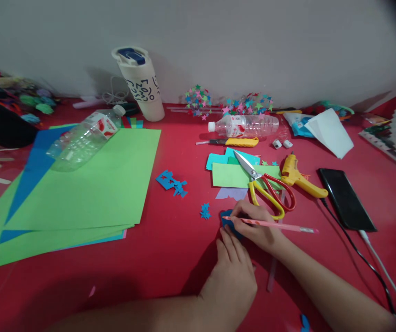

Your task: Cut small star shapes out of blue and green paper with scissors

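My right hand (255, 223) grips a pink pencil (287, 226) near its tip, which touches a small piece of blue paper (227, 216) on the red table. My left hand (234, 265) lies with fingers stretched out over the lower edge of that paper, holding nothing; the fingers partly cover it. Just left of the hands sits a little pile of blue stars (205, 211), with blue paper scraps (172, 183) farther left. Behind my right hand, scissors with red and yellow handles (257, 177) rest partly open on a light green paper strip (227, 175).
Green and blue sheets (90, 193) carry a plastic bottle (87, 138) at left. A tumbler (140, 85), another bottle (253, 125) and a yellow utility knife (242, 142) are at the back. To the right are a yellow glue gun (299, 177) and a phone (346, 198), both with cables.
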Tool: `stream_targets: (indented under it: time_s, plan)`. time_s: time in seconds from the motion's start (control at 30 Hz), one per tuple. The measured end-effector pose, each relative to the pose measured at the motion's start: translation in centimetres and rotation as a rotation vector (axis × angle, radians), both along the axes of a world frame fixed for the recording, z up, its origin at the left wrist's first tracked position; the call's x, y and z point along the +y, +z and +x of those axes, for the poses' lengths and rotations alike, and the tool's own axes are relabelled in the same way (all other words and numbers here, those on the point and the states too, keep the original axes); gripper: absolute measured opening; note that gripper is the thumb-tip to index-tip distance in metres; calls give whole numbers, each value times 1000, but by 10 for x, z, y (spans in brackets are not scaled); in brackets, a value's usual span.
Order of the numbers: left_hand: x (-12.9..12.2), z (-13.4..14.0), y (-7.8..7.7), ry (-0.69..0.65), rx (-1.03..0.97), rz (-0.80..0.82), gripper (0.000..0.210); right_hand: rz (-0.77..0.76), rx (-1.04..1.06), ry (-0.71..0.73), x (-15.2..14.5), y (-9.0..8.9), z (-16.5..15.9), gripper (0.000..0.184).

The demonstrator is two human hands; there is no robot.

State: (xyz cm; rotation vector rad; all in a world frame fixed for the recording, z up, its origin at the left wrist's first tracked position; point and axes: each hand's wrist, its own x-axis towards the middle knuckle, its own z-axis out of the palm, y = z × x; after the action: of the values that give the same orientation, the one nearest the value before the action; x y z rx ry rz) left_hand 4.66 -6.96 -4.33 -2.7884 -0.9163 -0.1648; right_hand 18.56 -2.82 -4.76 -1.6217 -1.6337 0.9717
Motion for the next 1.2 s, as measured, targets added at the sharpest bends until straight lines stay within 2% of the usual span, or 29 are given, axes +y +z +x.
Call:
stream_targets:
  time_s: [0.27,0.83,1.2]
  plan:
    - [0,-2,0,-15,-13,-1,38,17,-20,-8,-1,-1,-2,11]
    - [1,-1,1,-11,-41,13,39,-4,-143,-175,-3,0,-1,13]
    - [1,-1,-2,-17,-31,24,40,40,-121,-76,-5,-3,1,13]
